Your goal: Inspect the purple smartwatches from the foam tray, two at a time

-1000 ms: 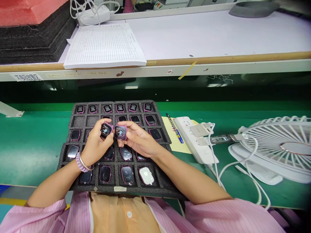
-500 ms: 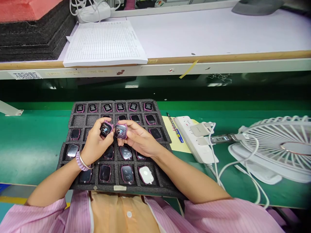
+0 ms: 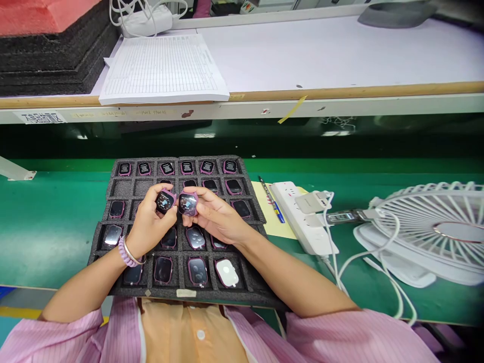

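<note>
My left hand (image 3: 149, 224) grips a purple-framed smartwatch (image 3: 165, 201) without a strap, its round dial lit on a dark screen. Close beside it, my right hand (image 3: 219, 218) pinches a second purple smartwatch (image 3: 188, 203), also lit with a dial. Both watches are held above a dark grey foam tray (image 3: 123, 188) divided into compartments. In the tray's far row lie several watches showing lines of text, such as one watch (image 3: 187, 167). Nearer rows hold watches with dark screens, among them one watch (image 3: 198, 271). A white-faced piece (image 3: 227, 273) sits in the near row. My hands hide some middle compartments.
Right of the tray are a yellow paper (image 3: 284, 230), a pen (image 3: 278, 209), a white power strip (image 3: 298, 217) with cables and a white fan (image 3: 427, 227). A raised shelf (image 3: 302, 55) behind carries printed sheets (image 3: 162, 68) and stacked black foam (image 3: 49, 60).
Both hands keep hold of their watches in almost the same place. The view has shifted very slightly.
</note>
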Tool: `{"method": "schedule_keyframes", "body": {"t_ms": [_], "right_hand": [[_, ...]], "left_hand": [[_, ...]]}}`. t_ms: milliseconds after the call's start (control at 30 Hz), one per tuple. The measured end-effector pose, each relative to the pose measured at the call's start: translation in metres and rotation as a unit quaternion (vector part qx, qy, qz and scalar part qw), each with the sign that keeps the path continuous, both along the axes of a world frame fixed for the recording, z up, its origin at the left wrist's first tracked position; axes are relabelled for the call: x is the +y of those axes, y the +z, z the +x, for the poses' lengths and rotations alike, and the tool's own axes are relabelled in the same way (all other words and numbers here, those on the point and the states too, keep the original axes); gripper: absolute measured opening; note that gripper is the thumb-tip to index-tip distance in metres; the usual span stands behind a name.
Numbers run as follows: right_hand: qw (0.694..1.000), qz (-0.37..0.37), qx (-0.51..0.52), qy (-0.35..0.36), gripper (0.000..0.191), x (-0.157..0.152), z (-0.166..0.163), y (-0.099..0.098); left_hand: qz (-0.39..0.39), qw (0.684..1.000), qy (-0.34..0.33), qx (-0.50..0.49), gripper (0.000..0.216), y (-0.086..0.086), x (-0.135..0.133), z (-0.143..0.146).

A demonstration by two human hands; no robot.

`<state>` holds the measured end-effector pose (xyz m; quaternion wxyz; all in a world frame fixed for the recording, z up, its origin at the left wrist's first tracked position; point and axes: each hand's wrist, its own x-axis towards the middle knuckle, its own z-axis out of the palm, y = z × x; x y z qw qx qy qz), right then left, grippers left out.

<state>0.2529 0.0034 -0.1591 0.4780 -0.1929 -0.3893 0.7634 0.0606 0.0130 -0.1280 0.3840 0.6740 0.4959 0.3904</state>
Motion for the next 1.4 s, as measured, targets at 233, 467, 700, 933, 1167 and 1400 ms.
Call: {"method": "schedule_keyframes", "body": {"t_ms": [233,467,700,933,1167,1400], "right_hand": [[1.000,0.010,0.005,0.005,0.038,-0.001,0.001,-0.001],[0.996,-0.079,-0.011,-0.028,0.058,0.007,0.005,-0.002],[0.991,-0.052,-0.089,-0.084,0.049,0.009,0.006,-0.006],[0.989,0.003,-0.117,-0.086,0.048,0.007,0.004,-0.007],[0.990,0.011,-0.120,-0.079,0.047,0.007,0.005,-0.007],[0.988,0.007,-0.127,-0.083,0.046,0.007,0.005,-0.006]], "left_hand": [[0.036,0.999,0.012,0.000,0.037,-0.002,0.003,-0.001],[-0.152,0.972,-0.022,-0.180,0.070,-0.004,0.011,0.002],[-0.209,0.949,-0.027,-0.236,0.063,-0.003,0.014,0.000],[-0.220,0.947,-0.034,-0.230,0.054,-0.005,0.016,0.001],[-0.212,0.949,-0.046,-0.228,0.044,-0.005,0.015,0.002],[-0.201,0.952,-0.064,-0.222,0.042,-0.004,0.015,0.002]]}}
